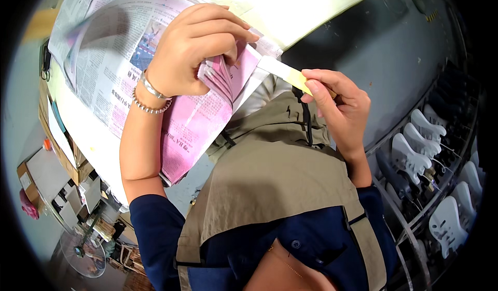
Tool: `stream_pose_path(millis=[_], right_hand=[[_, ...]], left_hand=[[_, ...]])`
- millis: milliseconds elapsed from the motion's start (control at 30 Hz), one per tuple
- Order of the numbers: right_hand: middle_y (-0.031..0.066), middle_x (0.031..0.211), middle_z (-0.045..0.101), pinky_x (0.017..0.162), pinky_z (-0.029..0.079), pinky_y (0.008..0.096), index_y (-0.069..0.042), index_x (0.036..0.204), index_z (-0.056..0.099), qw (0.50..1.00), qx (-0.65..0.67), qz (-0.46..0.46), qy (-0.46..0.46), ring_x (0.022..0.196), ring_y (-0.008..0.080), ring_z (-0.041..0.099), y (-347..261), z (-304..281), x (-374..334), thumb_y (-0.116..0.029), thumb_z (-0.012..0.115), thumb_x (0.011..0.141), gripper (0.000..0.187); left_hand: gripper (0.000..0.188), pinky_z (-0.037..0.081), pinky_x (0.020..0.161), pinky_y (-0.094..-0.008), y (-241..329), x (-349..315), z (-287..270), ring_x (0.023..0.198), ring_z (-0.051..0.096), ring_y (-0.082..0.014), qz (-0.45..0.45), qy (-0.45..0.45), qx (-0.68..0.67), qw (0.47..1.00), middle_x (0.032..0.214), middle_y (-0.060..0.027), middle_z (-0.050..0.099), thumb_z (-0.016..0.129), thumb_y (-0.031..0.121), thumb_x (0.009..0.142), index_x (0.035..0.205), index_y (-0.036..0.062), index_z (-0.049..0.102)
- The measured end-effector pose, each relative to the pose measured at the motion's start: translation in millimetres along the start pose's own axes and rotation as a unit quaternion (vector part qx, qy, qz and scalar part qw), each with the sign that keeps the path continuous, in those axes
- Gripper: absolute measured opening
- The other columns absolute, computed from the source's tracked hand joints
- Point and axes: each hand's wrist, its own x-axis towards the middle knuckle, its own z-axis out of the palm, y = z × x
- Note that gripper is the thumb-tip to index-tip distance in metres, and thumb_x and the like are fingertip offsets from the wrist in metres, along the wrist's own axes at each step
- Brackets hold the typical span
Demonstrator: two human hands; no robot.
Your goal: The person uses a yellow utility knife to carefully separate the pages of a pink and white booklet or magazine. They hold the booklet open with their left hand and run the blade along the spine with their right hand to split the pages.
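My left hand (199,50) is curled over a stack of newspaper (189,130), its fingers bunching several pink-stained sheets at the edge. Printed grey pages (111,47) of the same paper curl up to the left of that hand. In my right hand (340,102), a flat narrow strip-like piece (282,71), yellow at the grip and white toward its tip, is pinched between thumb and fingers. Its white end meets the paper's right edge beside my left fingers; whether it is a blade I cannot tell. The newspaper lies partly on a pale table (321,1) and overhangs its near edge.
Right of me stands a metal rack (410,223) with several white guitar-shaped bodies (410,153). At lower left are a standing fan (83,252) and a cluttered side table (46,172). My apron (275,187) is just below the paper.
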Motion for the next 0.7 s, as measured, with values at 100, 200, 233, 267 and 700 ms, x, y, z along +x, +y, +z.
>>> stream_pose_path(millis=[100,200,233,267,700], right_hand=[[0.0075,0.082,0.070,0.054,0.044,0.0181,0.003,0.100,0.069,1.000,-0.009,0.002,0.000,0.069,0.0087,0.067,0.0,-0.1,2.3,-0.002,0.065,0.090,0.013],[0.0070,0.082,0.070,0.054,0.044,0.0180,0.002,0.100,0.070,1.000,-0.018,0.005,-0.002,0.069,0.0082,0.067,-1.1,0.2,3.3,-0.002,0.065,0.090,0.012],[0.0068,0.081,0.070,0.054,0.044,0.0179,0.002,0.100,0.070,1.000,-0.020,0.007,-0.003,0.069,0.0080,0.067,-1.4,0.5,3.3,-0.002,0.065,0.090,0.012],[0.0064,0.081,0.070,0.054,0.043,0.0178,0.002,0.100,0.070,1.000,-0.018,0.008,-0.001,0.069,0.0079,0.066,-1.2,0.9,3.2,-0.002,0.065,0.090,0.012],[0.0059,0.078,0.070,0.054,0.044,0.0185,0.001,0.099,0.070,0.999,-0.033,-0.003,0.004,0.068,0.0085,0.067,-1.5,2.8,5.2,-0.003,0.064,0.090,0.012]], left_hand=[[0.055,0.045,0.096,-0.0476,4.5,2.0,-3.4,0.100,0.065,-0.0303,0.010,0.000,0.043,0.999,0.106,-0.0123,0.071,0.057,0.064,0.068,0.065,0.0092,0.052],[0.039,0.048,0.091,-0.0440,8.6,2.3,-3.5,0.097,0.066,-0.0287,0.009,-0.006,0.064,0.998,0.106,-0.0107,0.072,0.064,0.046,0.062,0.065,0.0086,0.053],[0.038,0.048,0.091,-0.0438,8.5,2.1,-2.5,0.097,0.066,-0.0289,0.010,-0.004,0.071,0.997,0.106,-0.0105,0.072,0.063,0.045,0.061,0.065,0.0086,0.053],[0.037,0.049,0.090,-0.0435,8.2,1.3,-0.8,0.097,0.066,-0.0290,0.012,-0.003,0.078,0.997,0.105,-0.0103,0.072,0.063,0.044,0.060,0.065,0.0087,0.053],[0.022,0.050,0.089,-0.0444,10.2,2.5,-1.3,0.099,0.066,-0.0291,0.033,0.009,0.098,0.995,0.104,-0.0081,0.072,0.063,0.025,0.057,0.067,0.0077,0.054]])
